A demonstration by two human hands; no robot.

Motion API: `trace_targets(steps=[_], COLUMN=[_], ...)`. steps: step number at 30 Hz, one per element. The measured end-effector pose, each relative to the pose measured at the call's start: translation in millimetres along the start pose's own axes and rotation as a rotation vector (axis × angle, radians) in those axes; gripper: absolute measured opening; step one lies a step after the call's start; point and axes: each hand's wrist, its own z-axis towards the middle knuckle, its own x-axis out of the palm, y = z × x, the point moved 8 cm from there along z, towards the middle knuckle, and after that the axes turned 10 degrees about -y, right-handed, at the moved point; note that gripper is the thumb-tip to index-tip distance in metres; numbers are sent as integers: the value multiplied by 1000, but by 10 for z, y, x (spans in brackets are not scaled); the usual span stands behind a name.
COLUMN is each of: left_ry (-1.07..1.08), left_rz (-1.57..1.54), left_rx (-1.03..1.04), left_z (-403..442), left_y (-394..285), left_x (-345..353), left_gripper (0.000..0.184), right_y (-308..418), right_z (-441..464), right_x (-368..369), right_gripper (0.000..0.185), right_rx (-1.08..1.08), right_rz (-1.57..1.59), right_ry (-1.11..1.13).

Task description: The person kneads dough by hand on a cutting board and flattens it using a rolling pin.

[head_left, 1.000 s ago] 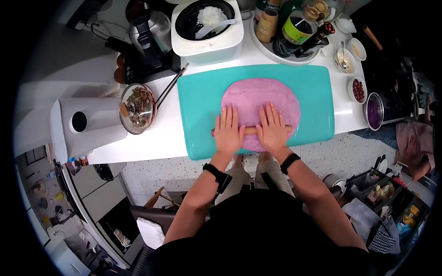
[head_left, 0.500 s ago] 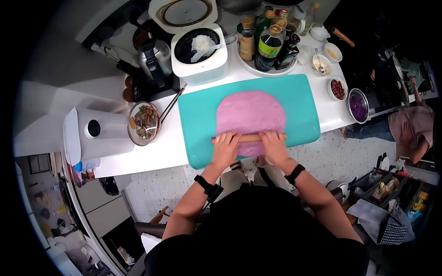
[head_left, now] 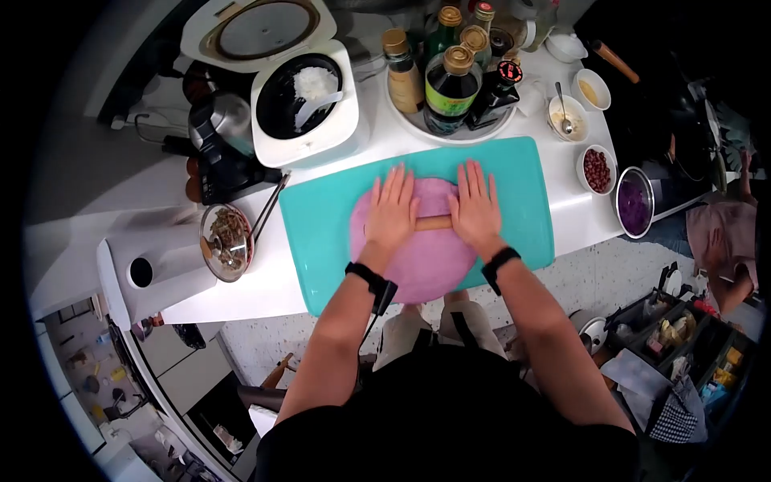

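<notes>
A wide sheet of pink-purple dough (head_left: 424, 269) lies on a teal mat (head_left: 316, 233), its near edge at the counter's front. Across it rests a wooden rolling pin (head_left: 434, 223), visible only between my hands. My left hand (head_left: 391, 213) lies flat over the pin's left part, fingers stretched toward the far side of the dough. Over the pin's right part, my right hand (head_left: 477, 210) is also flat with fingers extended. Both palms hide the pin's ends.
Behind the mat stand an open rice cooker (head_left: 353, 132) and a round tray (head_left: 462, 138) of bottles. To the right are a bowl of red beans (head_left: 597, 170) and a metal bowl of purple mash (head_left: 634, 205). Left are chopsticks (head_left: 271, 206) and a glass bowl of food (head_left: 227, 241). Another person (head_left: 723, 241) is far right.
Both hands have pushed the rolling pin away from me, from the dough's near part to beyond its middle. My fingers went from curled over the pin to stretched out flat. The view shifted.
</notes>
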Motion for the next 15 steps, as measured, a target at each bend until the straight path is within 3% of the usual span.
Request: trace_targets(steps=[4,6,10,13,15], left_ry=[-45,46,123,135,109], left_rz=[-54,41,-144,-163,-53], left_rx=[-90,-102,-143,-123,-83], left_z=[165,-133,-1134,-982,-404], left_y=[175,-18,-400,-282,-82], left_x=[51,-3,-98,17,110], left_gripper=[63,68,78,75,72], right_y=[-79,-11,111,28,-31], right_z=[234,-214,-1337,-1116,-464], right_x=[-11,-9,-266,-180,6], right_gripper=[63,69,70,69,67], right_rx=[7,-68,-94,-173,-155], right_rz=[76,29,193,166,50], right_ry=[-2,27,235,171,183])
